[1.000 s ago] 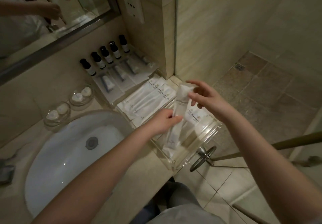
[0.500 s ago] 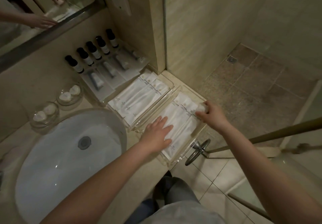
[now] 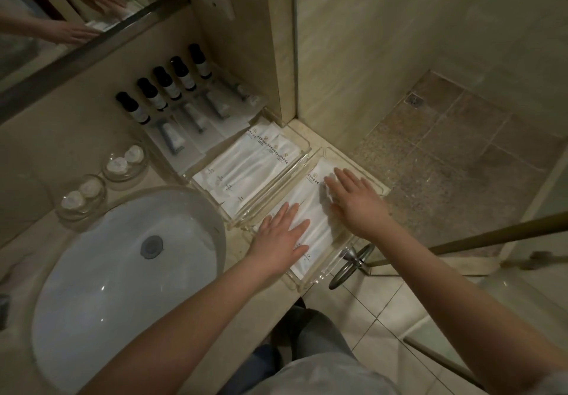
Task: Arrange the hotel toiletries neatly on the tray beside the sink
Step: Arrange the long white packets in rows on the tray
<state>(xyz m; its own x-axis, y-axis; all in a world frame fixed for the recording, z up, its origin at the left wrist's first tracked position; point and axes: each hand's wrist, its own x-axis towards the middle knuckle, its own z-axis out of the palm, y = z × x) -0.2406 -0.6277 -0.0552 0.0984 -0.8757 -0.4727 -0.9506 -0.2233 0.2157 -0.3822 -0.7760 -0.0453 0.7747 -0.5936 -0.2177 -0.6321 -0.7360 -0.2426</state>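
Bathroom counter [image 3: 238,236], right of sink [image 3: 123,271]: sachets [image 3: 310,198] in the near tray [image 3: 319,277], both my hands flat and ungripping on them, left hand [image 3: 279,241] nearer, right hand [image 3: 353,204] farther; I'd press lightly, squaring edges to the tray wall.

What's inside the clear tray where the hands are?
White packets lie flat in the clear tray. The left hand and right hand rest flat on them, hiding what lies underneath.
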